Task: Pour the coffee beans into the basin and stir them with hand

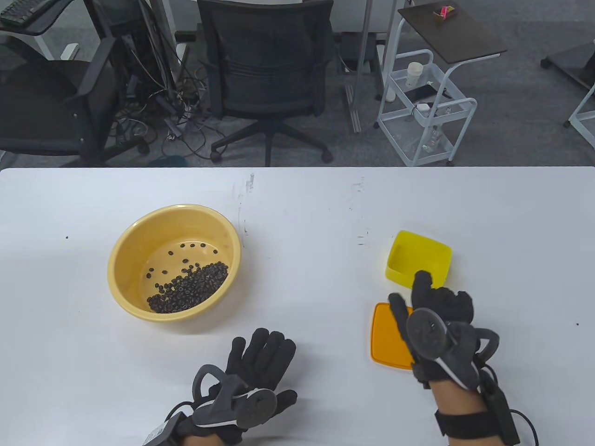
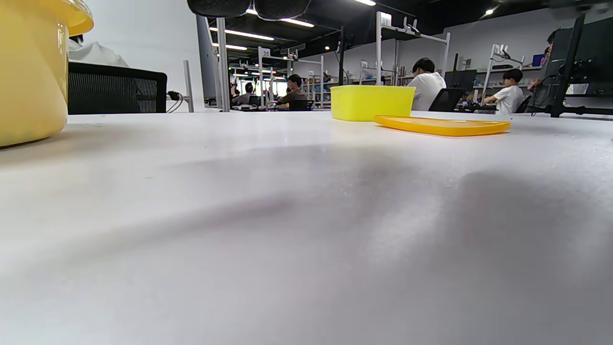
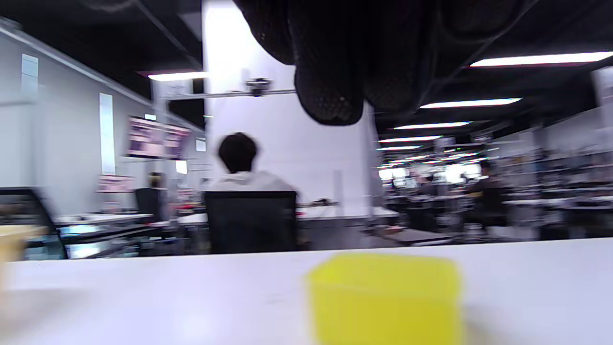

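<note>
Table view shows the coffee beans (image 1: 188, 289) already lying in the yellow basin (image 1: 135, 246), heaped against its lower right wall, with a few strays scattered across the bottom. The basin stands left of centre. The yellow box (image 1: 418, 258) at centre right looks empty, and the orange lid (image 1: 388, 339) lies flat just below it. So the pouring seems done and the stirring is what remains.

The left hand (image 1: 260, 367) lies at the bottom centre of the frame, fingers straight and together, holding nothing, pointing up and slightly right. The basin sits up and to the left of it, near but apart, and the bean heap is on the side closest to those fingertips. The right hand (image 1: 439, 309) hovers over the lid with its fingers loosely bent and one finger reaching toward the box; it appears to grip nothing, and the blurred right wrist view does not settle that. It is well apart from the basin, so the left hand is the nearer one for stirring.
</note>
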### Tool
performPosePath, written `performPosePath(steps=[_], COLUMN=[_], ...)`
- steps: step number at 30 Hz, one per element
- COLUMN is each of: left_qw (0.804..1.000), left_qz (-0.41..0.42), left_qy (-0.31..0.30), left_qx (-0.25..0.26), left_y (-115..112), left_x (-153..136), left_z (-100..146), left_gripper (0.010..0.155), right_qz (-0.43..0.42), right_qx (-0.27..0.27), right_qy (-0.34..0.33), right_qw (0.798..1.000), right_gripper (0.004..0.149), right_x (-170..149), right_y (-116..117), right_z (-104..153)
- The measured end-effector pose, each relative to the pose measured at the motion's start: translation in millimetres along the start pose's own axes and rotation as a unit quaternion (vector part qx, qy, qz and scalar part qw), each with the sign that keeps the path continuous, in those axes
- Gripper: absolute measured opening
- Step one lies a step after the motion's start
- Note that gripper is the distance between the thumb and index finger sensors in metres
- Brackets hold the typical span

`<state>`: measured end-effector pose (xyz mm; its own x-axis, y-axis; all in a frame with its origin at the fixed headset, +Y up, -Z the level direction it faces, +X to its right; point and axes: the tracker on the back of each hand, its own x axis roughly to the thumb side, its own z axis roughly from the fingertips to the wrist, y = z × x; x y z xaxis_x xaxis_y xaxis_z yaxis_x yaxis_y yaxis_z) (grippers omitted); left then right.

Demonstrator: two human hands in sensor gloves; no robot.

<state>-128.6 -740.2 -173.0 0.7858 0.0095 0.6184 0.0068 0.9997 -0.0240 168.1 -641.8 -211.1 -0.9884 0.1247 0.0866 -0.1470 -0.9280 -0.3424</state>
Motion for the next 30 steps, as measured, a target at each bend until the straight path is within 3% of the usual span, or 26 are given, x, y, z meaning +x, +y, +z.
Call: performPosePath(steps=[4, 7, 10, 14, 17, 20, 23, 25, 28, 30], left_qw=[1.0, 1.0, 1.0, 0.999, 0.983, 0.939, 0.886, 0.863, 0.807, 0.774], left_qz=[-0.009, -0.015, -0.013, 0.04, 0.145, 0.273, 0.366, 0.368, 0.389, 0.42], left_qy=[0.002, 0.004, 0.006, 0.019, 0.068, 0.125, 0.209, 0.285, 0.413, 0.452], left_qx=[0.003, 0.003, 0.002, 0.015, 0.087, 0.169, 0.193, 0.195, 0.162, 0.145], left_y=[0.4, 0.6, 0.5, 6.6, 30.4, 53.9, 61.2, 55.4, 35.8, 22.4], left_x=[0.7, 1.0, 0.0, -10.5, -35.2, -74.8, -122.8, -152.1, -186.3, -199.6], left_z=[1.7, 2.4, 2.4, 5.2, 16.1, 32.6, 47.7, 54.6, 63.9, 66.7], left_gripper=[0.085, 0.086, 0.087, 0.089, 0.088, 0.093, 0.097, 0.098, 0.098, 0.099], right_qz=[-0.04, -0.041, -0.036, -0.059, -0.036, -0.043, -0.051, -0.054, -0.053, -0.044], right_qx=[0.097, 0.142, 0.209, 0.203, 0.172, 0.169, 0.161, 0.159, 0.158, 0.157], right_qy=[-0.081, -0.119, -0.111, -0.115, -0.124, -0.124, -0.128, -0.131, -0.133, -0.135], right_qw=[0.991, 0.982, 0.971, 0.971, 0.977, 0.977, 0.977, 0.977, 0.977, 0.977], right_gripper=[0.085, 0.085, 0.086, 0.085, 0.085, 0.085, 0.085, 0.085, 0.085, 0.085], right_x=[41.5, 52.7, 53.1, 54.1, 52.6, 50.4, 50.0, 50.2, 51.0, 52.8], right_y=[31.7, 64.0, 85.0, 85.9, 82.1, 79.6, 76.8, 76.3, 76.8, 77.9], right_z=[47.7, 56.8, 56.8, 62.7, 65.2, 66.4, 66.5, 66.9, 67.4, 67.0])
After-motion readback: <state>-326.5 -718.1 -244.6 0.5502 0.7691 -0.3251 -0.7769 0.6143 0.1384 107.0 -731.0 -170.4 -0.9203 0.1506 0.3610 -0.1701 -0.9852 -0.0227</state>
